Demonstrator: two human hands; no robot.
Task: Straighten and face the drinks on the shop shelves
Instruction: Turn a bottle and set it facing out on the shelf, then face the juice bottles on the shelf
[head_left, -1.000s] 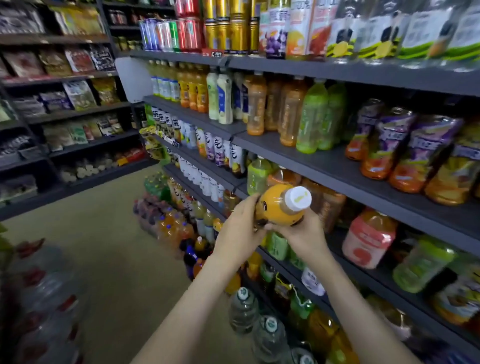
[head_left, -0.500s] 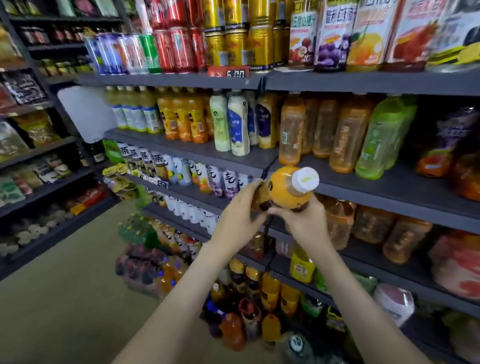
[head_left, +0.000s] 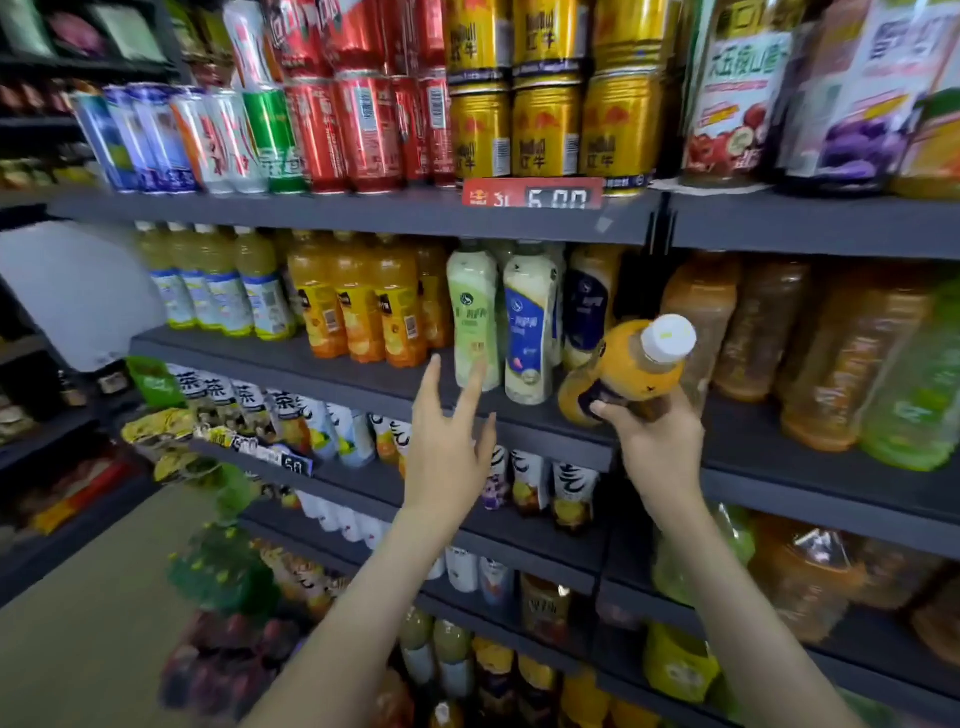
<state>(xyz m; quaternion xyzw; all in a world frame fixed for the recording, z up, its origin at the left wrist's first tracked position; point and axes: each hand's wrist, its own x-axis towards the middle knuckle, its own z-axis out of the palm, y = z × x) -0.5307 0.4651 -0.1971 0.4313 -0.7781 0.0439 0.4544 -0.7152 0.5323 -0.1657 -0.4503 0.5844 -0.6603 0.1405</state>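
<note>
My right hand (head_left: 655, 441) grips a round orange juice bottle (head_left: 618, 371) with a white cap, tilted so the cap points up and right, in front of the second shelf (head_left: 322, 364). My left hand (head_left: 447, 441) is off the bottle, fingers straight and spread, reaching up toward a pale green bottle (head_left: 474, 312) and a white and blue bottle (head_left: 530, 327) standing at that shelf's front edge. The fingertips are just short of the green bottle.
Cans (head_left: 363, 124) in blue, green, red and gold fill the top shelf above a red price tag (head_left: 532, 193). Amber and green bottles (head_left: 810, 353) stand to the right. Lower shelves (head_left: 519, 545) hold more drinks. Snack racks (head_left: 47, 395) line the left side beyond the floor (head_left: 88, 623).
My left hand has let go of the orange bottle and moved up and left toward the green bottle. The right hand alone now holds the bottle. The view has tilted upward.
</note>
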